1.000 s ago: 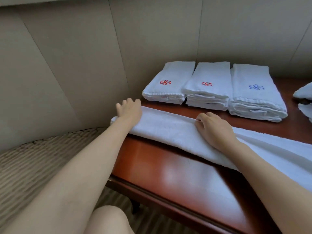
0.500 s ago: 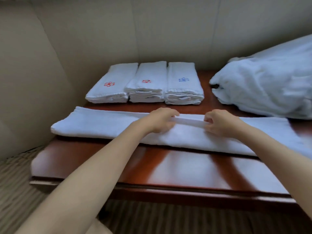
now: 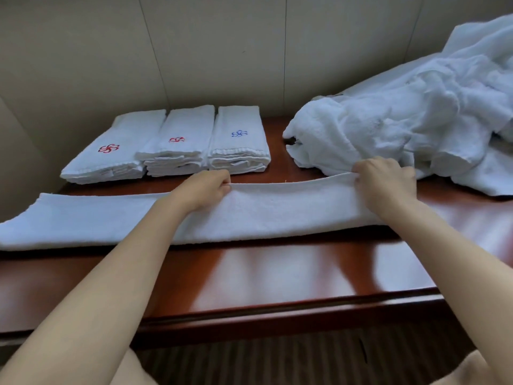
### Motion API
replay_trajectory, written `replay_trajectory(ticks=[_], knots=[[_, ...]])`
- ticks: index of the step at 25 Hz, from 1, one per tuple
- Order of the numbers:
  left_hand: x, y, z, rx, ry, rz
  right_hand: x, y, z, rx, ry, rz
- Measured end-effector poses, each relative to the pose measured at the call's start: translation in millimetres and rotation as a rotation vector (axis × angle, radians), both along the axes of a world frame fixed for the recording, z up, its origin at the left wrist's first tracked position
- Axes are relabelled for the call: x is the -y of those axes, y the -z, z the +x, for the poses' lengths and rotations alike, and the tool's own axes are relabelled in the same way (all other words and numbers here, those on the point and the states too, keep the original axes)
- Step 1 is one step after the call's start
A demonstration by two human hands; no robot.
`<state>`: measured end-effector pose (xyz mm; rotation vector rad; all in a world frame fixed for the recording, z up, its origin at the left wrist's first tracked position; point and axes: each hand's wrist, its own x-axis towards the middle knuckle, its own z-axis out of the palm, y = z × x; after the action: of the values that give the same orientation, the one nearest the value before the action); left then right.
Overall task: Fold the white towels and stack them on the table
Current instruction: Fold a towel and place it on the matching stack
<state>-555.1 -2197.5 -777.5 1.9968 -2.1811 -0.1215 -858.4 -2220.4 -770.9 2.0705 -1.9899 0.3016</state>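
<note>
Lengthwise, the towel (image 3: 277, 215) runs left-right on the table (image 3: 277, 276); left hand (image 3: 202, 190) and right hand (image 3: 385, 182) pinch its far edge.

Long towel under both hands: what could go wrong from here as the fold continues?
1. The long towel's left end lies near the table edge, far from the left hand's grip; it could slide off or fold crooked.
2. The unfolded pile sits right behind the right hand; lifting might snag it.
3. The folded stacks are close behind and could get nudged.
</note>
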Motion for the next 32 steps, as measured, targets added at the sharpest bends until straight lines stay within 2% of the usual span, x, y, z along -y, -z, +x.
replay_trajectory(ticks=[3,6,8,10,13,16,18,21,22,24,26,27,29,32], knots=[[10,12,3,-0.016,-0.035,-0.067,15,21,2,0.081,0.047,0.092],[10,25,6,-0.241,0.001,-0.070,25,27,-6,0.223,0.113,0.243],[7,22,8,-0.305,0.034,-0.047,27,22,-10,0.293,0.154,0.306],[10,18,11,-0.258,0.055,-0.040,26,14,-10,0.360,0.153,0.240],[15,20,13,-0.201,0.030,-0.082,23,11,-10,0.386,0.059,0.002],[17,33,10,-0.207,-0.037,-0.150,29,24,-11,0.228,0.063,0.086],[17,37,6,-0.131,-0.059,-0.182,29,36,-9,0.128,0.134,0.152],[17,39,4,0.056,-0.093,-0.244,29,34,1,0.076,0.175,0.023],[17,38,4,0.108,-0.110,-0.250,29,30,6,0.087,0.119,-0.052],[15,35,-2,0.153,-0.116,-0.290,24,26,25,0.146,-0.158,-0.118],[8,25,-18,0.095,-0.081,-0.372,11,30,51,0.214,-0.438,0.067],[3,21,-25,0.066,-0.057,-0.368,4,33,62,0.219,-0.479,0.228],[-10,21,-33,0.088,-0.016,-0.207,1,40,69,0.150,-0.437,0.459],[-32,31,-30,0.112,-0.024,0.159,0,37,71,0.094,-0.375,0.452]])
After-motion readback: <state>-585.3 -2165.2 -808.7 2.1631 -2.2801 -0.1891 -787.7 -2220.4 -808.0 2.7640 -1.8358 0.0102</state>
